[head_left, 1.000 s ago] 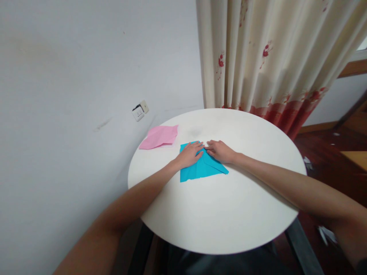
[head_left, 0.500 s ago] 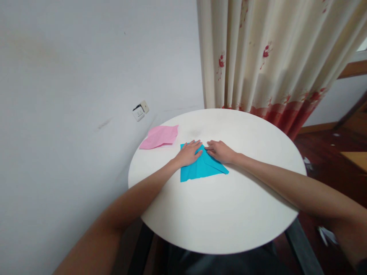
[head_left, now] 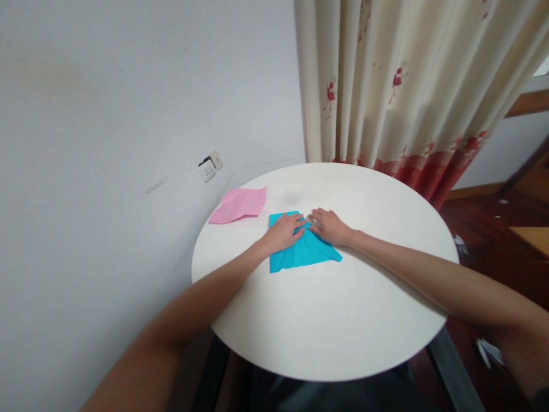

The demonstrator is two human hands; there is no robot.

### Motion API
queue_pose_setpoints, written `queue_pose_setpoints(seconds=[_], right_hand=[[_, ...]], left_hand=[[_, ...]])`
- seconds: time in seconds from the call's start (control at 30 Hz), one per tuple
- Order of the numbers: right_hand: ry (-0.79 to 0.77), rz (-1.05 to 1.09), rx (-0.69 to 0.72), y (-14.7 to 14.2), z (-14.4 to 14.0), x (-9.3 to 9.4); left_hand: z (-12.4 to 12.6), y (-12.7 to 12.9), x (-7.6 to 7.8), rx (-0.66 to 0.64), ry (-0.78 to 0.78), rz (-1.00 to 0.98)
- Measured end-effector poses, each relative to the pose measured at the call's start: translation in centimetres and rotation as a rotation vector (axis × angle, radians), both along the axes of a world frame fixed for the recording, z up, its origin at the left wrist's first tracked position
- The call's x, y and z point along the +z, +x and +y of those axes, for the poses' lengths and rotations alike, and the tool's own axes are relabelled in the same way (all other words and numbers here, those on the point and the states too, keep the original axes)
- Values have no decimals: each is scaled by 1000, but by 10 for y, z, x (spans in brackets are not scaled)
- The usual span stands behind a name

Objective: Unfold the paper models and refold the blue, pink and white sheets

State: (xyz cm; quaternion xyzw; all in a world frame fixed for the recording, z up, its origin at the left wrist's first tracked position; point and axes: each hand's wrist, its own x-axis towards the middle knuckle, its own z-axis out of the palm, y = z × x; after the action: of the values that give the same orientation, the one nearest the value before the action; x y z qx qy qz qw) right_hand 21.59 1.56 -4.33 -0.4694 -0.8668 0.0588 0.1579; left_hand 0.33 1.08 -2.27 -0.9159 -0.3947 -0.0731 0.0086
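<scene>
A blue sheet of paper [head_left: 295,257] lies on the white round table, its right side folded over along a slanting edge. My left hand [head_left: 285,230] rests flat on the sheet's upper part, fingers stretched toward the right. At the slanting right edge is my right hand [head_left: 328,226], its fingers bent and touching the paper near its top. The fingertips of both hands almost meet. Whether the right fingers pinch the paper cannot be made out, since the fingertips are small and partly hidden.
Pink paper sheets [head_left: 240,205] lie at the table's back left, close to the wall. The round white table [head_left: 326,320] borders the wall on the left and a flowered curtain [head_left: 369,86] behind. A wall socket [head_left: 207,170] sits above the pink paper.
My left hand has slid slightly right and down over the blue paper, uncovering more of its top edge. The right fingers have shifted a little. The pink paper has stayed still.
</scene>
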Motion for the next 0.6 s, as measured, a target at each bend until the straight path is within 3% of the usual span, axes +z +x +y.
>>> queue_pose_setpoints(seconds=[0.27, 0.6], right_hand=[[-18, -45, -30, 0, -1, -2], [-46, -87, -37, 0, -2, 2]], left_hand=[[-5, 2, 4, -70, -48, -15], [9, -6, -7, 154, -101, 4]])
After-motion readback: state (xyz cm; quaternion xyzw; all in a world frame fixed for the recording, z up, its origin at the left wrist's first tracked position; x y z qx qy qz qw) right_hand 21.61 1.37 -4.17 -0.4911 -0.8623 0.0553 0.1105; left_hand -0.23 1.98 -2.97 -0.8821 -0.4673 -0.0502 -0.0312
